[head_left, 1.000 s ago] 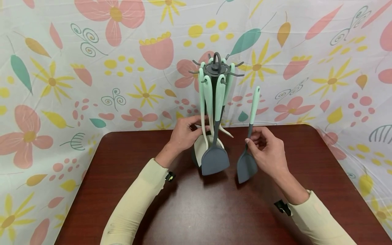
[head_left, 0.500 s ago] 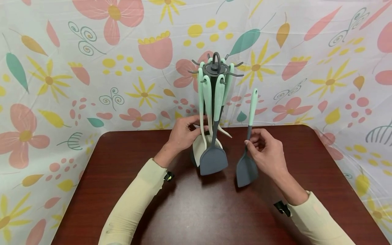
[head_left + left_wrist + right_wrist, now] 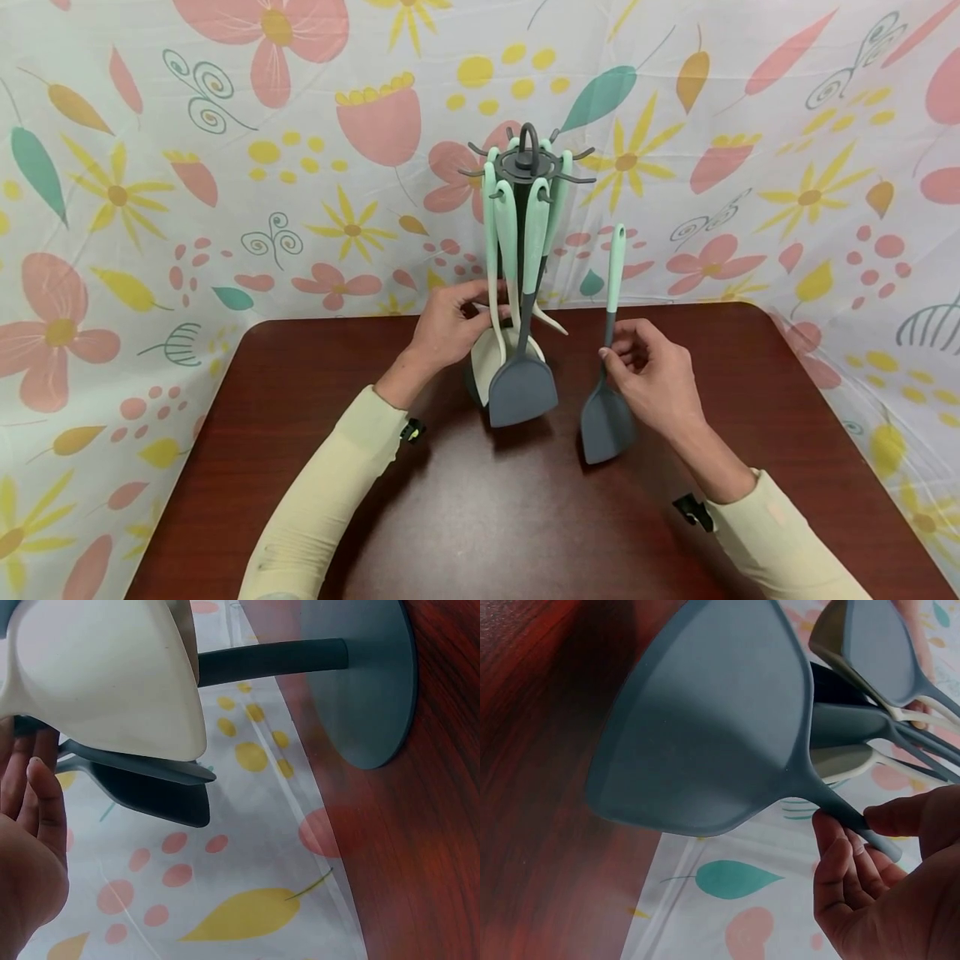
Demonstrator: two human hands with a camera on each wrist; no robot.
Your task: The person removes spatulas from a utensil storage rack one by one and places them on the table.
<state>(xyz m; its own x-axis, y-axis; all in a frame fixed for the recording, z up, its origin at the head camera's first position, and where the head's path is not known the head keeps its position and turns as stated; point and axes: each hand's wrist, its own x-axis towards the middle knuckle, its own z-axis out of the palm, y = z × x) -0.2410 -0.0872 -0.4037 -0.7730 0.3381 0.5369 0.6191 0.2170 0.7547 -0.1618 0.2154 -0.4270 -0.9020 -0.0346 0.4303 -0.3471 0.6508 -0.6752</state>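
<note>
A rotating-style rack [image 3: 528,165] stands upright near the table's back edge, with several mint-handled utensils hanging from its hooks. At the front hangs a grey turner [image 3: 523,392], beside a cream turner [image 3: 487,367]. My left hand [image 3: 447,327] reaches in from the left, thumb and fingers round the rack's middle behind the utensils; its fingertips are partly hidden. My right hand [image 3: 658,371] pinches the grey neck of a separate mint-handled turner [image 3: 606,421], held upright with its blade down, right of the rack. In the right wrist view its grey blade [image 3: 712,712] is large and close.
The round dark base [image 3: 367,682] of the rack rests on the reddish-brown table [image 3: 465,517]. A floral cloth [image 3: 315,208] hangs close behind the table's back edge. Dark utensils [image 3: 150,787] hang at the rack's rear in the left wrist view.
The turner in my right hand has lowered slightly, and its handle stands more upright. My left hand stays at the rack.
</note>
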